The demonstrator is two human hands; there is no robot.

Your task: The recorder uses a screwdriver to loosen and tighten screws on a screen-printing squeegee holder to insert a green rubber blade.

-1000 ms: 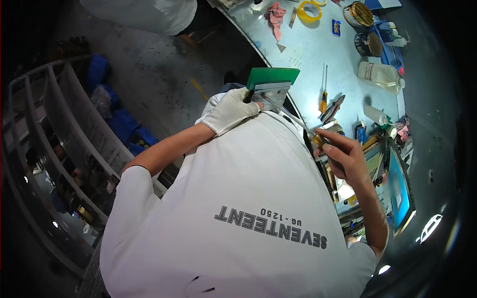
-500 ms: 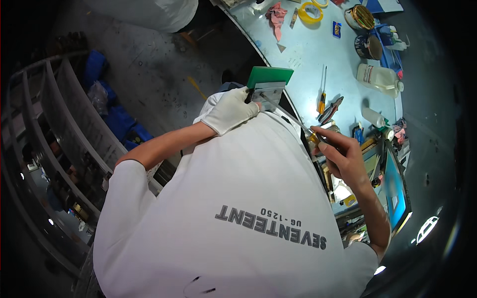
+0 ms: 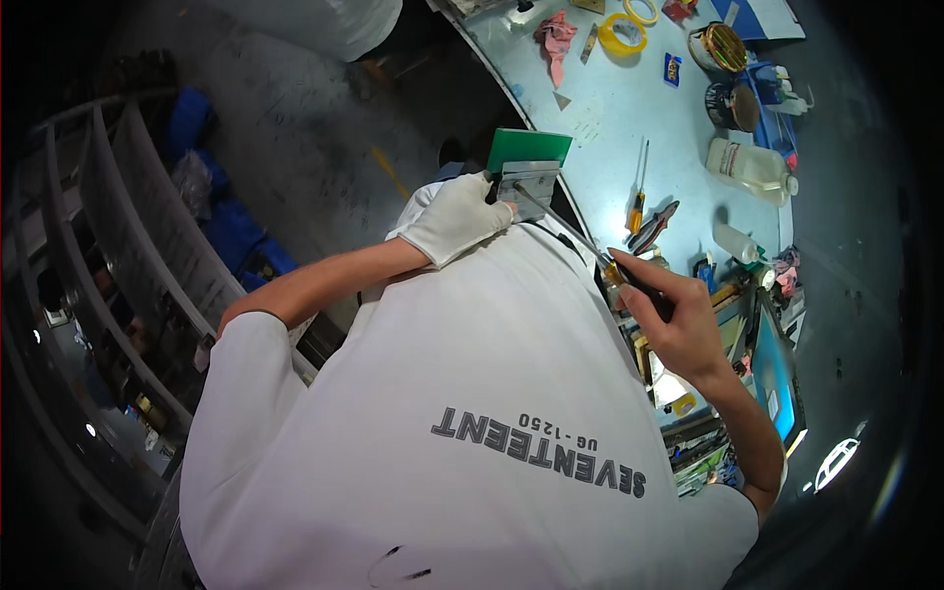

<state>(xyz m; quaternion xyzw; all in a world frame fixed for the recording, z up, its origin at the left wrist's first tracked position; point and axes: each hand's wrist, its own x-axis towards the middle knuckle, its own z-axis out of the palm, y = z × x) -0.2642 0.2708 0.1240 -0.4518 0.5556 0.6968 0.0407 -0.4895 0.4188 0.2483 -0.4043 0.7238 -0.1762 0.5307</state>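
Note:
My left hand [image 3: 457, 218], in a white glove with bare fingertips, grips a grey metal holder [image 3: 538, 179] at the table's edge. A flat green blade [image 3: 529, 147] stands out from the holder's far side. In my bare right hand [image 3: 678, 320] is a screwdriver [image 3: 562, 219] with a dark and yellow handle, held between thumb and fingers. Its long shaft slants up and left, the tip meeting the face of the metal holder. What the tip sits on is too small to make out. My left fingers partly hide the holder's near end.
On the table [image 3: 600, 162] lie another screwdriver [image 3: 637, 202], pliers [image 3: 653, 226], yellow tape rolls [image 3: 622, 49] and a pink cloth [image 3: 557, 44]. Open cans [image 3: 718, 49] and a plastic jug [image 3: 749, 169] stand along its right. Metal racking [image 3: 162, 197] rises at left.
My right fingers have shifted on the screwdriver, so more of its dark handle shows. The blade and holder have tilted slightly. The tip stays on the holder.

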